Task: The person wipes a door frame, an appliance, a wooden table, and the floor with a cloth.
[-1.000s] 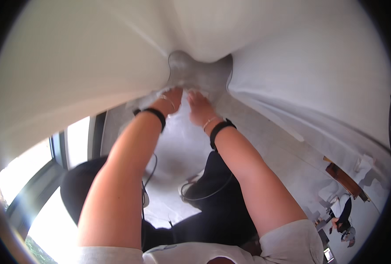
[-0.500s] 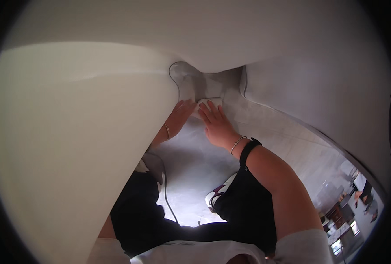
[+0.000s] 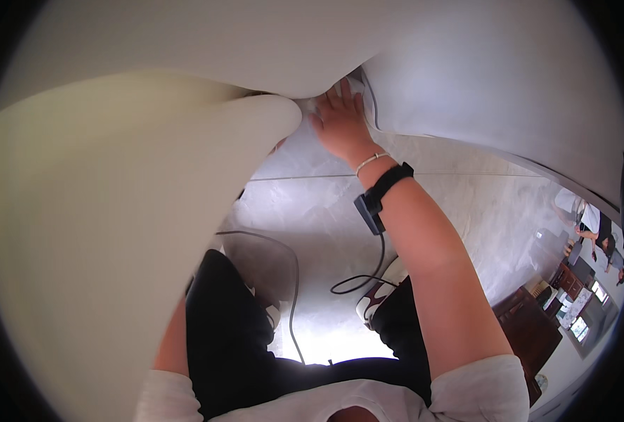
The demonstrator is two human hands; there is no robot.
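My right hand (image 3: 341, 125) reaches forward into a narrow gap between large smooth white surfaces. Its fingers are stretched out and spread, resting on or just over a small pale thing (image 3: 357, 85), perhaps a cloth, mostly hidden. A thin bracelet and a black wrist strap with a small box (image 3: 370, 213) are on that arm. My left hand (image 3: 278, 146) is almost wholly hidden behind the big cream-white surface (image 3: 136, 232) on the left. Only a sliver of skin shows at its edge, so its fingers cannot be made out.
Another white surface (image 3: 494, 77) with a dark edge stands to the right, and one overhangs ahead. Grey tiled floor (image 3: 459, 204) lies below, with a cable (image 3: 296, 281) across it by my shoes. Farther right are brown furniture (image 3: 526, 330) and people (image 3: 596, 232).
My right hand has moved forward, deeper into the gap. My left hand, beside it earlier, has gone behind the left surface. The view has shifted, showing more floor.
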